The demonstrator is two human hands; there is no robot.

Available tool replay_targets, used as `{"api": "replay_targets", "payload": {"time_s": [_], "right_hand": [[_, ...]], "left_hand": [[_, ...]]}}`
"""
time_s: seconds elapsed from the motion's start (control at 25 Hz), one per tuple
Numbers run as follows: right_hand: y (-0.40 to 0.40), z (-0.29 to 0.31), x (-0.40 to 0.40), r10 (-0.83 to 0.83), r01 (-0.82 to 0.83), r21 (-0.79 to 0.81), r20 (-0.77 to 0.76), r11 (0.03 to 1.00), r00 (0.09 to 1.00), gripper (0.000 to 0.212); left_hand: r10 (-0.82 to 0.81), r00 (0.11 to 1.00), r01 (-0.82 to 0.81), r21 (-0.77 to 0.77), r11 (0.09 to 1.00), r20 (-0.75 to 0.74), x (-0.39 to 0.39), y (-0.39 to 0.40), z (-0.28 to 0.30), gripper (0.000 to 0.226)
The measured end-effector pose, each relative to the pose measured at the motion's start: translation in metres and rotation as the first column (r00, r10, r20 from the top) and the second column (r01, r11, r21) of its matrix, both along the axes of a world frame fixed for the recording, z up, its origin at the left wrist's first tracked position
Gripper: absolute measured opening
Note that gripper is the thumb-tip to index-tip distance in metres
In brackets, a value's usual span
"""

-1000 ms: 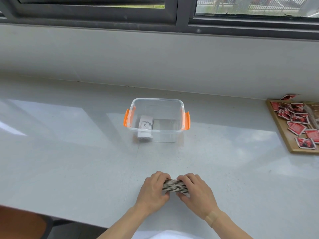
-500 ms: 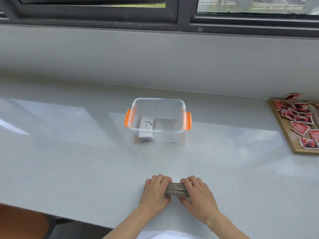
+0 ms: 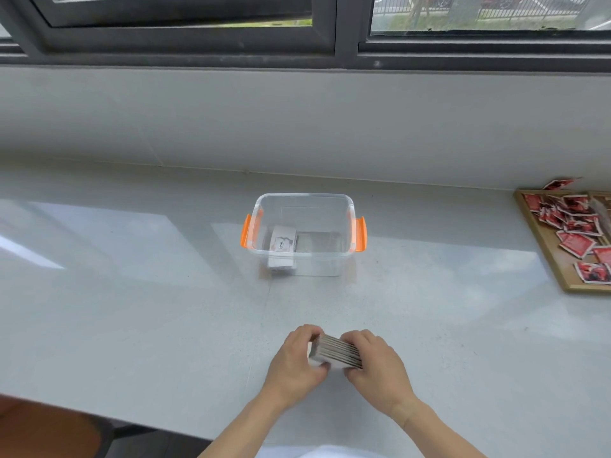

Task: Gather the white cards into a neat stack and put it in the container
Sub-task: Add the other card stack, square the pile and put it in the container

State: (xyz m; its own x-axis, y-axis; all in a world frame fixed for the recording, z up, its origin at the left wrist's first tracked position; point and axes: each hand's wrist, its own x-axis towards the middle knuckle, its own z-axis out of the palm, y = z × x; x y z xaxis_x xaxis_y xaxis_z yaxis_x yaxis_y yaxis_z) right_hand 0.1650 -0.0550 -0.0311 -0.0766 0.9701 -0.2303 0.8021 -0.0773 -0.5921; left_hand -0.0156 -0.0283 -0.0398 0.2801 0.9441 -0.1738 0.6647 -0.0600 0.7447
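Observation:
A stack of white cards (image 3: 337, 352) stands on edge on the grey counter near its front, so I see its striped edges. My left hand (image 3: 296, 365) grips its left end and my right hand (image 3: 377, 366) its right end, both closed on it. Further back in the middle sits a clear plastic container (image 3: 303, 259) with orange side clips. Inside it, at the left, lies another stack of white cards (image 3: 282, 247) with a printed top card.
A wooden tray (image 3: 549, 256) with several red and white packets lies at the right edge of the counter. A pale wall and a dark window frame (image 3: 344, 47) rise behind. A brown seat (image 3: 43, 428) shows below the counter's front left edge.
The stack between my hands has turned slightly, its right end now nearer to me. Both hands stay closed on it at the same spot.

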Motion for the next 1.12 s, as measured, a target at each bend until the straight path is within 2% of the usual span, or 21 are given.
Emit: {"api": "replay_targets", "payload": {"time_s": [0.08, 0.12, 0.2, 0.28, 0.44, 0.56, 0.68, 0.8, 0.96, 1.04, 1.12], "right_hand": [[-0.002, 0.005, -0.001, -0.17, 0.142, -0.113, -0.3, 0.983, 0.938, 0.039], [-0.003, 0.006, -0.002, -0.22, 0.179, -0.138, -0.394, 0.974, 0.893, 0.039], [-0.006, 0.006, -0.006, -0.279, 0.242, -0.14, -0.478, 0.96, 0.833, 0.041], [-0.008, 0.006, -0.009, -0.295, 0.278, -0.109, -0.487, 0.954, 0.822, 0.044], [-0.008, 0.002, -0.009, -0.298, 0.284, -0.097, -0.42, 0.954, 0.857, 0.043], [-0.011, -0.003, -0.01, -0.312, 0.272, -0.159, -0.364, 0.949, 0.877, 0.043], [-0.01, -0.003, -0.01, -0.295, 0.262, -0.139, -0.351, 0.955, 0.889, 0.046], [-0.009, -0.002, -0.009, -0.276, 0.256, -0.103, -0.368, 0.961, 0.888, 0.043], [-0.008, -0.004, -0.007, -0.269, 0.25, -0.1, -0.366, 0.963, 0.891, 0.037], [-0.008, -0.004, -0.007, -0.265, 0.247, -0.096, -0.371, 0.964, 0.89, 0.036], [-0.007, -0.003, -0.007, -0.269, 0.251, -0.099, -0.397, 0.963, 0.877, 0.036]], "left_hand": [[0.025, 0.988, -0.034, 0.059, 0.998, 0.154, 0.004, 0.002, 0.015, 0.044], [-0.004, 0.986, -0.016, 0.115, 0.993, 0.168, 0.009, 0.001, 0.022, 0.045], [-0.078, 0.996, 0.063, 0.292, 0.954, 0.042, 0.018, -0.006, 0.03, 0.051], [-0.109, 0.991, 0.133, 0.433, 0.891, -0.08, 0.024, -0.013, 0.028, 0.059], [-0.145, 0.966, 0.234, 0.487, 0.842, -0.213, 0.027, -0.022, 0.018, 0.066], [-0.183, 0.921, 0.319, 0.397, 0.861, -0.344, 0.023, -0.026, 0.009, 0.072], [-0.196, 0.88, 0.359, 0.334, 0.872, -0.433, 0.021, -0.022, 0.013, 0.078], [-0.17, 0.9, 0.332, 0.377, 0.865, -0.402, 0.02, -0.024, 0.018, 0.085], [-0.139, 0.974, 0.218, 0.557, 0.801, -0.181, 0.02, -0.029, 0.023, 0.09], [-0.197, 0.951, 0.3, 0.548, 0.781, -0.24, 0.019, -0.033, 0.022, 0.088], [-0.287, 0.873, 0.457, 0.453, 0.765, -0.395, 0.019, -0.033, 0.02, 0.083]]}}
